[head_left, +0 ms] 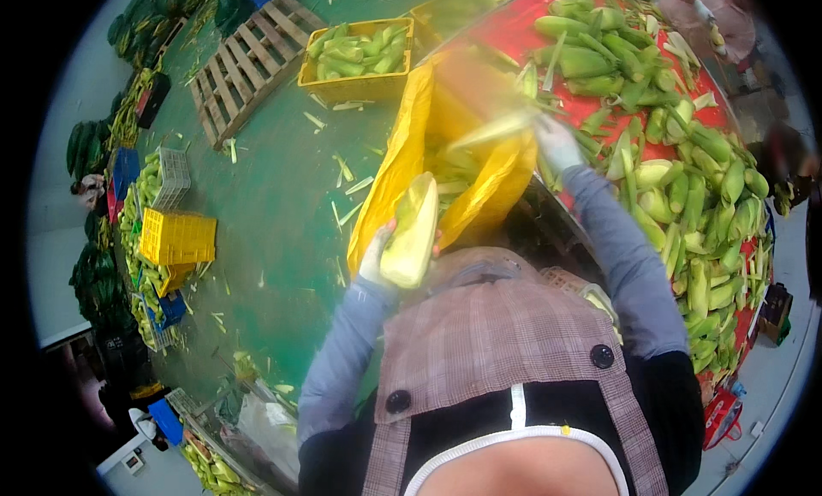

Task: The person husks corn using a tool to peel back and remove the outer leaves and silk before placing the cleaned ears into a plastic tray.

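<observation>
"Progress?"
"Left hand [374, 256] clamps one pale ear [413, 235], apparently peeled, by the yellow sack [396, 154]; right hand [558, 145] blurred, grip unclear."
"Remaining?"
"Many green ears [678, 190], heaped on the red desk [514, 19]."

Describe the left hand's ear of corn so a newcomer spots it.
Start at the big open yellow bag. By its near side, the left hand grips the ear of corn. It is paler than the green ears heaped on the red table.
</observation>
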Demonstrator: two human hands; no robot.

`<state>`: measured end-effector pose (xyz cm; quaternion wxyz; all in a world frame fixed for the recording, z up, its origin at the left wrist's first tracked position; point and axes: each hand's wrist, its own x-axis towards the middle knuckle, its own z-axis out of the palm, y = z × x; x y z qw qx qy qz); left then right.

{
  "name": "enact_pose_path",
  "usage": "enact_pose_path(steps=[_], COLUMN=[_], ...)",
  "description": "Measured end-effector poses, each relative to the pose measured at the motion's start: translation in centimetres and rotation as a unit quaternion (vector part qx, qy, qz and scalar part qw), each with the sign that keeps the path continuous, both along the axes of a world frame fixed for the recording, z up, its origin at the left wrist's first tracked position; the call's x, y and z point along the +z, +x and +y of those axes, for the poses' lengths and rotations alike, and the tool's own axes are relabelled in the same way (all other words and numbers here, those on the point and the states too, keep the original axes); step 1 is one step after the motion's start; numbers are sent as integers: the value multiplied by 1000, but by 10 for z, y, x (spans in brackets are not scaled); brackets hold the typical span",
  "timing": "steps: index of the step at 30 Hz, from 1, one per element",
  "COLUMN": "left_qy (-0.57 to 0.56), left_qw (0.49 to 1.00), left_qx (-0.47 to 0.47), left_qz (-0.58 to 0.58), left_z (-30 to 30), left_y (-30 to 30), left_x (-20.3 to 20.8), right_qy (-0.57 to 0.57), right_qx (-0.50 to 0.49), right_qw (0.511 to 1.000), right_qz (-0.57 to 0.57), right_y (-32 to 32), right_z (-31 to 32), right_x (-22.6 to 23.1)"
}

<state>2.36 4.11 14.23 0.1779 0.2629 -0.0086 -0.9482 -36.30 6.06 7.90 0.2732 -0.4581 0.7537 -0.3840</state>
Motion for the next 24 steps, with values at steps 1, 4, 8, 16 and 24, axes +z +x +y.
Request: enact_pose_path(steps=[1, 4, 8, 16, 24], left_qy=[22, 4, -14, -35, -21], left_qw=[999, 995, 990, 989, 991], left_qx=[7, 88, 139, 139, 132], left_qz=[26, 40, 2, -30, 24], left_z=[2, -2, -18, -29, -24], left_y=[6, -8, -34, -74, -87], left_x=[7, -4, -3, -4, -22], right_qy=[42, 48, 133, 71, -71], right_qx=[14, 93, 180, 282, 137], right_qw=[988, 983, 968, 957, 979], right_qz=[145, 151, -117, 7, -136], right_y=[-12, 26, 116, 160, 173], right_z=[-2, -3, 17, 42, 44], right_x=[17, 31, 107, 124, 106])
